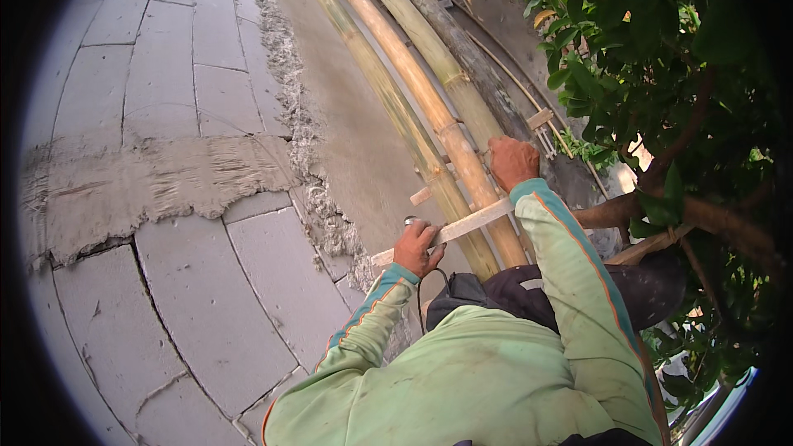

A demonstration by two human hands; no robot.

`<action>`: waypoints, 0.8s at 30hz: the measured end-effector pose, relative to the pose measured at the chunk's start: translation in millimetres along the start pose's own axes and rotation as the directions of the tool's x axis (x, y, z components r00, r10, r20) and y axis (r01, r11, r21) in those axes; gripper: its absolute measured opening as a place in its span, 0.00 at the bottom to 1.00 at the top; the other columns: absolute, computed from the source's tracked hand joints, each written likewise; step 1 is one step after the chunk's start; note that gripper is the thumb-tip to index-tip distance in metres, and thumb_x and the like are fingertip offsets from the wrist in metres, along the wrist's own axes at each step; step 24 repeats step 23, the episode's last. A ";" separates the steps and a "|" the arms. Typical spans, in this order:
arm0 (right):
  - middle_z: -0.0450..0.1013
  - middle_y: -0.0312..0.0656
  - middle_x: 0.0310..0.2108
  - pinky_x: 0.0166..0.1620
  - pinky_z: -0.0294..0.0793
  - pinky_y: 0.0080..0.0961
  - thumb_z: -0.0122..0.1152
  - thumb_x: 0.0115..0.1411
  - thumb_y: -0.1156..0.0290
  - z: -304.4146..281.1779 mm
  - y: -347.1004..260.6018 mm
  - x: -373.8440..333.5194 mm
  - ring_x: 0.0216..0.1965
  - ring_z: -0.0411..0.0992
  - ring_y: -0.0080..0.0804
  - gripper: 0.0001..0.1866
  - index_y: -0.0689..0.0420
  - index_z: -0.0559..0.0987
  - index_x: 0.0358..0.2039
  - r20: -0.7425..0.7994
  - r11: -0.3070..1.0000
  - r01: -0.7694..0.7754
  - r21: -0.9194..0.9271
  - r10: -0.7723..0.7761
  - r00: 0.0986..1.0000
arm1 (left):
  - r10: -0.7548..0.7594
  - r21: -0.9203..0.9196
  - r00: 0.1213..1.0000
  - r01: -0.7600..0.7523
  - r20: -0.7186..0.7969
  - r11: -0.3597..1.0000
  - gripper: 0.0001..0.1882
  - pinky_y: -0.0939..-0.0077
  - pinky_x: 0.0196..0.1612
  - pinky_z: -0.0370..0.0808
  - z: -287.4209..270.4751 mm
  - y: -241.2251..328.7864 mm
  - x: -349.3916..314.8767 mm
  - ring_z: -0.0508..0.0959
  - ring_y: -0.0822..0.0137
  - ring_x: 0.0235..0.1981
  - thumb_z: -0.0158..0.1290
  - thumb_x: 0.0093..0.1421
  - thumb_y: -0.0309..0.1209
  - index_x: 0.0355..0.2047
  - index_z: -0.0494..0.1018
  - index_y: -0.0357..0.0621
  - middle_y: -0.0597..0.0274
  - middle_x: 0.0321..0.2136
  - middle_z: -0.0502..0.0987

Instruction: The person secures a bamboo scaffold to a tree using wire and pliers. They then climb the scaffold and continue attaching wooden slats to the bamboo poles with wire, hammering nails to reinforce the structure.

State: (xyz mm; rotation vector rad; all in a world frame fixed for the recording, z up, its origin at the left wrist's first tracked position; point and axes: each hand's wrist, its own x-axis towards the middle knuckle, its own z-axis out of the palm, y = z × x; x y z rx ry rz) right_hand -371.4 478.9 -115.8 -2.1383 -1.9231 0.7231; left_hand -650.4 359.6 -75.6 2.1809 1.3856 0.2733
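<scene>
A pale wooden strip [475,221] lies crosswise over the bamboo poles, its left end near the wall. My left hand [417,248] is closed around it close to that end. A small shiny round thing [410,220] shows at these fingers, too small to name. Below the hand hangs a thin black cord [420,301]. Farther right, my right hand [514,163] is closed on the rightmost pale bamboo pole [475,107]; its fingertips are hidden. Between my hands run an orange-brown bamboo pole [462,153] and a greenish one [438,182].
To the left stretches a grey block wall [206,297] with a smeared mortar band [165,186] and a ragged mortar edge [318,190]. A smooth grey plastered strip [347,116] lies beside the poles. Leafy branches [686,215] crowd my right side. A dark pole [450,33] runs alongside.
</scene>
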 end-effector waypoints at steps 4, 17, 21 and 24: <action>0.82 0.47 0.36 0.40 0.80 0.46 0.55 0.61 0.69 -2.7 -2.8 0.0 0.40 0.82 0.50 0.09 0.52 0.84 0.34 -0.017 0.999 0.023 -0.044 -0.024 1.000 | 0.111 0.117 0.986 -0.096 -0.125 0.988 0.26 0.58 0.42 0.77 22.7 3.7 42.1 0.78 0.52 0.40 0.69 0.47 0.29 0.49 0.78 0.48 0.56 0.41 0.76; 0.82 0.46 0.32 0.37 0.80 0.46 0.57 0.60 0.68 6.0 2.9 1.7 0.36 0.83 0.50 0.09 0.51 0.85 0.31 -0.099 0.991 0.103 -0.089 -0.112 0.989 | 0.097 0.255 0.973 -0.042 -0.208 0.966 0.32 0.55 0.48 0.71 52.4 10.0 112.7 0.76 0.52 0.44 0.70 0.47 0.38 0.54 0.76 0.50 0.59 0.43 0.76; 0.81 0.45 0.35 0.39 0.79 0.46 0.56 0.61 0.66 5.2 4.9 1.7 0.37 0.81 0.51 0.09 0.50 0.85 0.33 -0.055 0.993 0.088 -0.079 -0.093 0.994 | 0.080 0.135 0.966 -0.048 -0.246 0.990 0.41 0.53 0.50 0.70 58.2 33.9 134.7 0.74 0.49 0.47 0.70 0.48 0.42 0.62 0.71 0.47 0.53 0.47 0.74; 0.82 0.45 0.34 0.38 0.81 0.46 0.58 0.59 0.66 3.5 1.7 2.5 0.37 0.83 0.51 0.08 0.50 0.85 0.32 -0.065 0.990 0.100 -0.104 -0.107 0.992 | 0.095 0.101 0.951 -0.068 -0.296 0.993 0.46 0.54 0.54 0.66 98.1 9.9 146.7 0.73 0.51 0.50 0.71 0.49 0.46 0.66 0.66 0.49 0.55 0.54 0.73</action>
